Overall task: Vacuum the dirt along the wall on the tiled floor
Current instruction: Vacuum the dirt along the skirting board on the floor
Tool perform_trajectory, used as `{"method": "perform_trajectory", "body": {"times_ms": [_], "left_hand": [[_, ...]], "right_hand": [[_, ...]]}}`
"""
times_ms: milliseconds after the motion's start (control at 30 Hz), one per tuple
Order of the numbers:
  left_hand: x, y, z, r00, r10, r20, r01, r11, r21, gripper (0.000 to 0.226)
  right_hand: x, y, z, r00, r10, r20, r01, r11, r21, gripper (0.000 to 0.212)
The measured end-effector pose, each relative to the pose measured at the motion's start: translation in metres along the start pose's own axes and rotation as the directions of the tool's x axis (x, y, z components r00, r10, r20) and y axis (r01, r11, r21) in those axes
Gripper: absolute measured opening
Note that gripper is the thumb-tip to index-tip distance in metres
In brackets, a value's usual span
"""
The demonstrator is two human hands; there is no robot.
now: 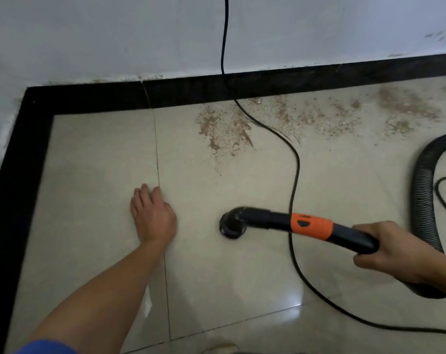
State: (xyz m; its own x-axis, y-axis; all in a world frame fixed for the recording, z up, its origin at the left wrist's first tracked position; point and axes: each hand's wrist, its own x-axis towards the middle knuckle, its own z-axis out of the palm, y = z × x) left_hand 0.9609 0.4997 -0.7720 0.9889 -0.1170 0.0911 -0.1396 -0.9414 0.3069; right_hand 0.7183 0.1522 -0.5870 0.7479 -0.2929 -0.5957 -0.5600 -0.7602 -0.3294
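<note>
Brown dirt (224, 129) lies scattered on the beige tiled floor (94, 154) along the black skirting (242, 85) of the white wall, spreading to the right. My right hand (390, 249) grips the black vacuum wand with an orange band (311, 226). Its round nozzle (231, 224) points down at the tile, well short of the dirt. My left hand (153, 215) rests flat on the floor, fingers straight, left of the nozzle.
A black power cord (294, 175) hangs down the wall, crosses the dirt and runs under the wand toward the lower right. The ribbed grey hose (423, 190) loops at the right edge. Black skirting also borders the floor on the left.
</note>
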Motion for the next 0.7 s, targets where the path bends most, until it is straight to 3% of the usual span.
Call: {"method": "perform_trajectory", "body": {"times_ms": [100, 233, 367, 700], "left_hand": [[0.0, 0.0, 0.0, 1.0, 0.008, 0.008, -0.008, 1.0, 0.02, 0.043], [0.0, 0.001, 0.0, 1.0, 0.003, 0.001, -0.003, 1.0, 0.028, 0.038], [0.002, -0.002, -0.004, 1.0, 0.025, 0.013, -0.025, 0.999, 0.036, 0.044], [0.0, 0.0, -0.003, 1.0, 0.028, -0.002, -0.028, 0.997, 0.065, 0.051]], "right_hand": [[0.0, -0.011, 0.004, 0.999, -0.009, 0.052, 0.012, 0.998, -0.058, 0.017], [0.023, -0.04, 0.021, 0.983, 0.0, -0.185, -0.011, 0.998, -0.061, 0.019], [0.044, -0.066, 0.036, 0.942, 0.083, -0.325, -0.061, 0.995, 0.079, 0.017], [0.099, -0.111, 0.031, 0.911, 0.202, -0.359, -0.124, 0.966, 0.228, 0.02]]}}
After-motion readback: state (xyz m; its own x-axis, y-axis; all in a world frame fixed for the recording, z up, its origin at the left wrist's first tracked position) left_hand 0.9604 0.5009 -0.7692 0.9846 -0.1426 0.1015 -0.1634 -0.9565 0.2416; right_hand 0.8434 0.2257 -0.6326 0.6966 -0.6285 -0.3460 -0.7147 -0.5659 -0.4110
